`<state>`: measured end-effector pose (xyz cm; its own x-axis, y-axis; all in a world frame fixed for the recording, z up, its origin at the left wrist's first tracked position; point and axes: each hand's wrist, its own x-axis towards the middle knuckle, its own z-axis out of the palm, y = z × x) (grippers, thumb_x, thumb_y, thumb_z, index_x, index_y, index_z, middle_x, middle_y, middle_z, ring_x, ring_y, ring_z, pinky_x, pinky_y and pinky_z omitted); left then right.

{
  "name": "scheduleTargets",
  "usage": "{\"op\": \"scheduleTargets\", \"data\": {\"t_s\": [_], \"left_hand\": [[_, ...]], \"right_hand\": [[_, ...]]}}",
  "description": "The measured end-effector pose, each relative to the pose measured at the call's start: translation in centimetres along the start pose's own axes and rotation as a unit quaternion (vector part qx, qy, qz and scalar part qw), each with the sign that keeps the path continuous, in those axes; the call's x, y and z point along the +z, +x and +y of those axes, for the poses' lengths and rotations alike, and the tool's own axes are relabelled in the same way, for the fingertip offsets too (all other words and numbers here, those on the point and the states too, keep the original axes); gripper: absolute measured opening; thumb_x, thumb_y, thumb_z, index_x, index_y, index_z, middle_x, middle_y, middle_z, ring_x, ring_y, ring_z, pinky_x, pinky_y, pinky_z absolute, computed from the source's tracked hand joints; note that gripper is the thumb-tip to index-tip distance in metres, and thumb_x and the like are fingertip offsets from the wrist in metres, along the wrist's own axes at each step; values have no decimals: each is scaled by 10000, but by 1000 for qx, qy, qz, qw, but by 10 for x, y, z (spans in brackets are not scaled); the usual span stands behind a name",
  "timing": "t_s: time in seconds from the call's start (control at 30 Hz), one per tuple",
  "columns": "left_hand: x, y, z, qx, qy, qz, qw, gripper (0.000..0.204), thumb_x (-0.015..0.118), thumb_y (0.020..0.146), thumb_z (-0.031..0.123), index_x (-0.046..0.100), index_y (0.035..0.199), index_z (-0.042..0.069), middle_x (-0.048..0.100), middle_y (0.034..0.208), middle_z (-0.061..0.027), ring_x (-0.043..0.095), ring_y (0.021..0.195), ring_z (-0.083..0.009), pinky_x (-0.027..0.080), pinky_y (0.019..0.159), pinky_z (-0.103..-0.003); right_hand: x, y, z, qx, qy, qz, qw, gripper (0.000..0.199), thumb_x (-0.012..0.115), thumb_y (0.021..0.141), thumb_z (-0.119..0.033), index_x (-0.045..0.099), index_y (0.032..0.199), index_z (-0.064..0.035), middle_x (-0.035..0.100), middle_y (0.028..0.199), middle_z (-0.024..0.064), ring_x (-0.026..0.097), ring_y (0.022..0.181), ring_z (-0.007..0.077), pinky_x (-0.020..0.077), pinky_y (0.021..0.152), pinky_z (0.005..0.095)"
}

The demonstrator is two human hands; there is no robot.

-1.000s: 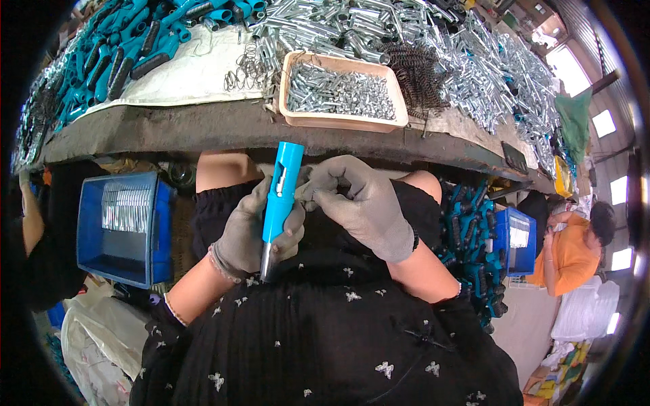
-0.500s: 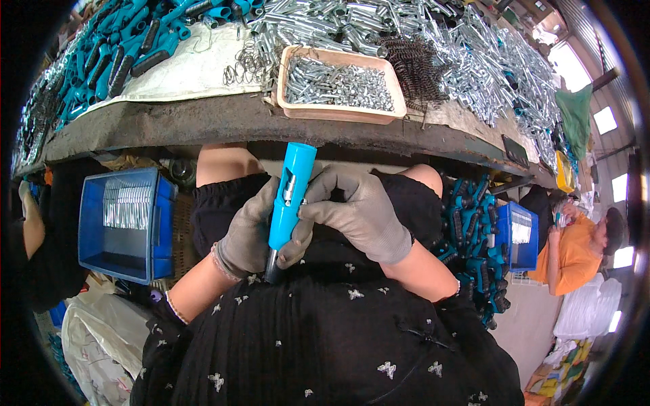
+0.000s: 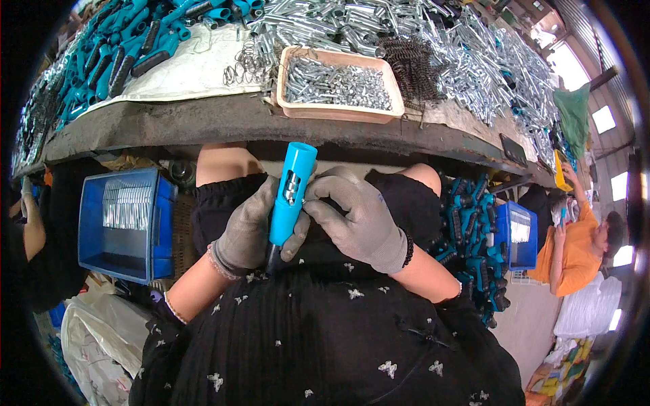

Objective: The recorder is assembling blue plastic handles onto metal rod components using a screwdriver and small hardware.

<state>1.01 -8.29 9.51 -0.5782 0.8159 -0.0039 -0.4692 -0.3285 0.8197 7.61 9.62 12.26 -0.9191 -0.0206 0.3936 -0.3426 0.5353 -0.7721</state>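
Here, left hand (image 3: 247, 227) clamps blue tube (image 3: 290, 193) upright; right hand (image 3: 359, 220) fingertips pinch it w/ thumb.

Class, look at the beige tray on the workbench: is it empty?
No, the beige tray at the bench edge is filled with small silvery metal parts.

The workbench (image 3: 203, 125) bears a tan tray (image 3: 338, 111) of metal bits, loose springs (image 3: 413, 64) and teal handles (image 3: 115, 47).
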Motion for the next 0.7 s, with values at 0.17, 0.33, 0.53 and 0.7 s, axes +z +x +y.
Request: {"op": "scheduleTargets", "data": {"t_s": [0.17, 0.33, 0.53, 0.7], "left_hand": [[-7, -2, 1, -9, 13, -27, 1000, 780, 368, 942, 744, 499, 1273, 50, 584, 643, -88, 500, 449, -138, 395, 427, -246], [-3, -4, 2, -53, -3, -50, 997, 692, 352, 963, 717, 532, 1156, 78, 583, 642, -98, 502, 447, -149, 409, 429, -260], [-15, -3, -4, -80, -78, -109, 988, 694, 360, 952, 728, 541, 1134, 84, 574, 659, -97, 510, 467, -164, 431, 448, -286], [-5, 2, 4, -9, -20, 36, 999, 730, 452, 929, 709, 512, 1263, 63, 600, 844, -61, 574, 631, -165, 472, 566, -295]], "right_hand": [[-1, -3, 4, 22, 43, -22, 999, 132, 689, 883, -111, 660, 988, -37, 649, 916, 130, 637, 857, 280, 500, 779, 369], [-5, -1, 10, 140, 239, -76, 958, 153, 715, 902, -125, 670, 1015, -32, 666, 935, 46, 601, 842, 122, 490, 769, 314], [-11, 10, 1, 246, 352, -122, 895, 271, 735, 909, -214, 692, 1087, -14, 655, 862, 0, 571, 798, 71, 486, 726, 285], [20, -4, 32, 288, 205, -129, 927, 563, 513, 982, -601, 704, 882, -81, 623, 747, 6, 522, 649, 83, 431, 594, 239]]}}
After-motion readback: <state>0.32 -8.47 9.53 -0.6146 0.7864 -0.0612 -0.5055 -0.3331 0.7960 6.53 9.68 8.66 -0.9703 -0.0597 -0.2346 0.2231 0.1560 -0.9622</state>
